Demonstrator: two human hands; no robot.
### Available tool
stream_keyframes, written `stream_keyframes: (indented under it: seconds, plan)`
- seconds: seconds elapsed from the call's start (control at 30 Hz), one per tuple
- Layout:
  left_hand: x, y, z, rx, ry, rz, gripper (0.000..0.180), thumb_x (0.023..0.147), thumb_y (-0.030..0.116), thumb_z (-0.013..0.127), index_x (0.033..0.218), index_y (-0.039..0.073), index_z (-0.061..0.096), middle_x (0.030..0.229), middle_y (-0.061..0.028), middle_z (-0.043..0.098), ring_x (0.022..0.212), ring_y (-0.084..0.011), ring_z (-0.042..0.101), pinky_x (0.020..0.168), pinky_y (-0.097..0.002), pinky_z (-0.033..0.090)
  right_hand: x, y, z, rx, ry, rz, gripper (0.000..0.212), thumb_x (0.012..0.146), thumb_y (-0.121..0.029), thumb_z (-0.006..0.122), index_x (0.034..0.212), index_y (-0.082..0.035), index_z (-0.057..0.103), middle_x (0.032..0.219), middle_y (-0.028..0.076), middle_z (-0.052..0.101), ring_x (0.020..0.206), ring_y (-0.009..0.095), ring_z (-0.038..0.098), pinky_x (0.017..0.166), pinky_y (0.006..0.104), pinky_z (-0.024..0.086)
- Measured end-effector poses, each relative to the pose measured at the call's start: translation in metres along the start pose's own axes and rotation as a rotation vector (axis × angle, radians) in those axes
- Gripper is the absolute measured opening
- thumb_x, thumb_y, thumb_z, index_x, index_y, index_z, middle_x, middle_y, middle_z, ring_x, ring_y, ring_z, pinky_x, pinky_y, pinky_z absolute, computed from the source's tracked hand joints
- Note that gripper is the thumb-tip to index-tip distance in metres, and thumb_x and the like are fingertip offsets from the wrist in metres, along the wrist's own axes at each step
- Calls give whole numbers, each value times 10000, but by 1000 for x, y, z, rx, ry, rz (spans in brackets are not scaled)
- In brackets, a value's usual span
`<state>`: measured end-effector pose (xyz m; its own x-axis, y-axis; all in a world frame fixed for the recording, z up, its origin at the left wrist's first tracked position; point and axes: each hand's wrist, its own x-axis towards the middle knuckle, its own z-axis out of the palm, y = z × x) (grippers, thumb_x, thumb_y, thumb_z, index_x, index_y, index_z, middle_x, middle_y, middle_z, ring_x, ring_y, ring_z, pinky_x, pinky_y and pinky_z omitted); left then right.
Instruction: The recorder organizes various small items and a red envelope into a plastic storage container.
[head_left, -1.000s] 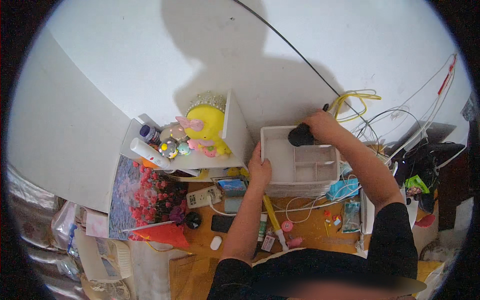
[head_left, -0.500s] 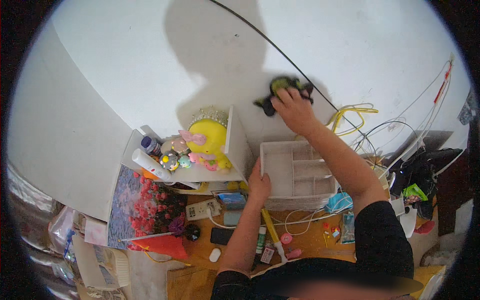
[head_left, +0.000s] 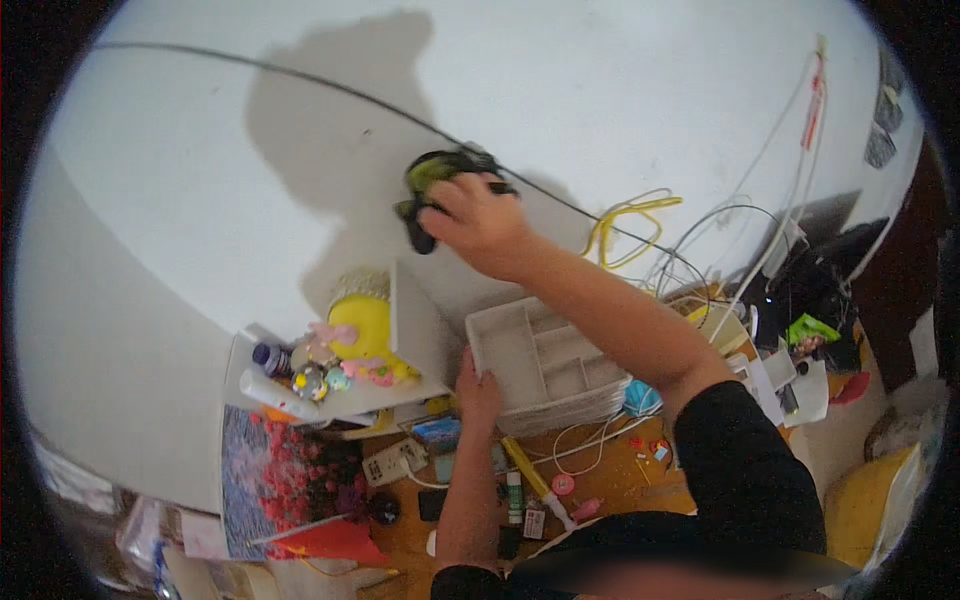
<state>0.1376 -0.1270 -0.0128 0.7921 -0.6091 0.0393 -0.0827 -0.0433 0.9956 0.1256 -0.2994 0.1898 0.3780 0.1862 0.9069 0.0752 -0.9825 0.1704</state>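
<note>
The white compartmented rectangular box looks like matt plastic — smooth inside. The orange-brown wood counter looks smooth. The red triangular flag at near left resembles thin cloth; the black short sleeve is matt fabric. The black-and-green lobed object is blurred — material unclear.

A black-and-green object, blurred and partly covered, is held up in the air, beyond and to the left of a pale, open-topped organizer box. The box stands upright, its inside bare where visible, with one large compartment at left and smaller divided ones at right.
</note>
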Motion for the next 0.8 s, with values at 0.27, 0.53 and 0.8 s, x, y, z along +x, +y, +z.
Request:
stream_keyframes:
  seconds: [0.27,0.53,0.8]
  plan:
    - [6,-17,-1,275,73,139,558,842,-86,438,1392,-10,391,1316,-200,517,1187,-289,523,1009,-324,372,-103,35,7,-87,-388,187,230,745,-127,605,975,-118,601,1066,83,517,986,280,513,721,420,545]
    - [3,-8,-5,265,106,74,538,846,-74,437,1379,-1,409,1297,-194,531,1157,-275,544,986,-327,395,-137,66,-79,-55,-72,368,310,661,-23,639,960,-51,564,1059,133,519,961,346,540,711,450,505]
    - [8,-20,-6,216,90,118,539,835,-70,438,1370,-7,420,1265,-171,553,1141,-262,551,968,-329,409,-233,125,-66,-199,-495,507,147,756,-75,560,891,-53,612,971,138,505,945,336,537,720,440,515]
